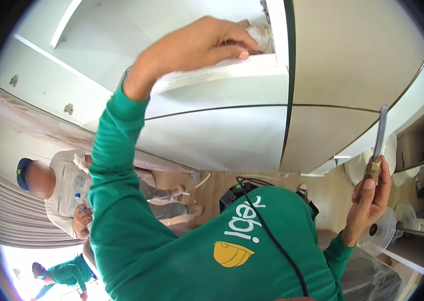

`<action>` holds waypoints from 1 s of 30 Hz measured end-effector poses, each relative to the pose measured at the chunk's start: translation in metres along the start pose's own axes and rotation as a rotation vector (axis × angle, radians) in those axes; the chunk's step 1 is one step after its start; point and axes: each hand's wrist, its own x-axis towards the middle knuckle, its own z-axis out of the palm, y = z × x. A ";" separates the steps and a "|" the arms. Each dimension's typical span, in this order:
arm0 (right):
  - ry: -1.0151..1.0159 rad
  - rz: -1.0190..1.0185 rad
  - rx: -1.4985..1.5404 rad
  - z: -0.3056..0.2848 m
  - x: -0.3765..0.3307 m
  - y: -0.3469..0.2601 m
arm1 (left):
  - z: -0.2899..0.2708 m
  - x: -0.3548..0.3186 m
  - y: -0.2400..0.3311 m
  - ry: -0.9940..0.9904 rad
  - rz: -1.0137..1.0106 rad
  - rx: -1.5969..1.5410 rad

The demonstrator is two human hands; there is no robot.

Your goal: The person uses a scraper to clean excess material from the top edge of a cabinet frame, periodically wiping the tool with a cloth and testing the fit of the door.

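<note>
My left hand (199,45) reaches over the white ledge of an open cabinet (217,72), its thumb and fingers closed together. Beside its fingertips sits a pale, crumpled, see-through bundle (260,36); what the fingers hold is mostly hidden, with only a thin brownish edge showing. Off to the right, my right hand (372,193) grips a chisel-like tool (380,133) upright. That tool has a long, flat grey blade and a brass-coloured collar; my fingers cover its lower end. Its blade tip is near the edge of a beige cabinet panel (342,85).
White cabinet fronts (222,135) stand before me. At the left, a person (64,188) in a light shirt holds a bottle; another person (66,273) in green is farther back. A fan (378,231) and shelving (417,251) are at the right. A black cable (272,246) crosses my torso.
</note>
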 end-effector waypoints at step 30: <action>-1.369 -0.714 -0.172 0.227 0.069 -0.204 | 0.157 -0.141 0.122 0.861 -0.231 -0.726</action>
